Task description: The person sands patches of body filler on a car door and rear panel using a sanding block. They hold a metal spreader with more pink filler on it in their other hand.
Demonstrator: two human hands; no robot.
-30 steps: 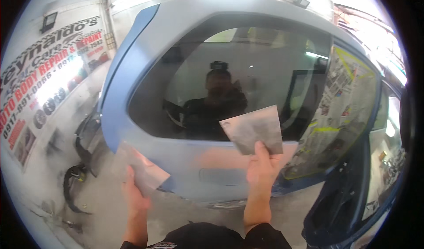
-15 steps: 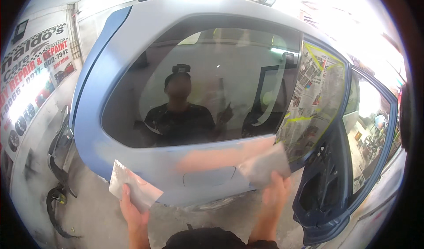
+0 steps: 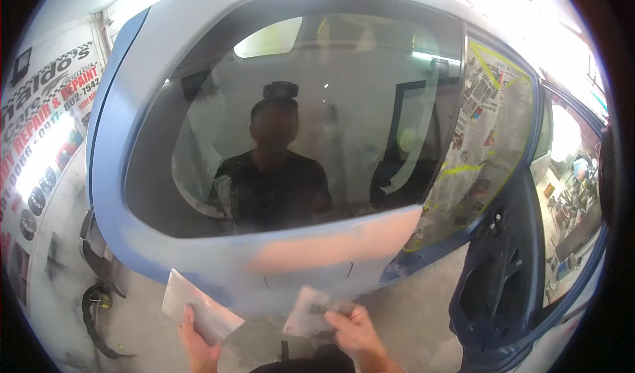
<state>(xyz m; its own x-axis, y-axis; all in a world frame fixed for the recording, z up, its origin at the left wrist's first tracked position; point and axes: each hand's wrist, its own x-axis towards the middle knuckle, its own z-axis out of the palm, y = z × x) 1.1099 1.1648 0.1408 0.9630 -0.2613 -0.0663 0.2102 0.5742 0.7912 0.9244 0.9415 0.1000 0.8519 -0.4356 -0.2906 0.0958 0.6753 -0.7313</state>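
My left hand [image 3: 198,341] grips a thin, pale grey four-cornered sheet [image 3: 200,312] by its lower part, thumb lying across the face. A second thin grey sheet [image 3: 309,310], with dark smudges on it, is pinched at its right edge by my right hand [image 3: 354,328]. Whether the sheets are metal or paper I cannot tell. Both are held apart from the car in front of me. The car's blue-grey body panel [image 3: 218,264] bears a long pink patch [image 3: 331,246] below the dark rear window [image 3: 297,141].
Newspaper and yellow tape [image 3: 476,121] cover an opening at the right. A dark blue car door [image 3: 493,287] stands open beside it. Black curved trim [image 3: 92,317] lies on the floor at left, near a wall banner [image 3: 46,128].
My right hand and its sheet have moved left and down, away from the pink patch. The left hand has sunk slightly. The view has shifted closer to the window.
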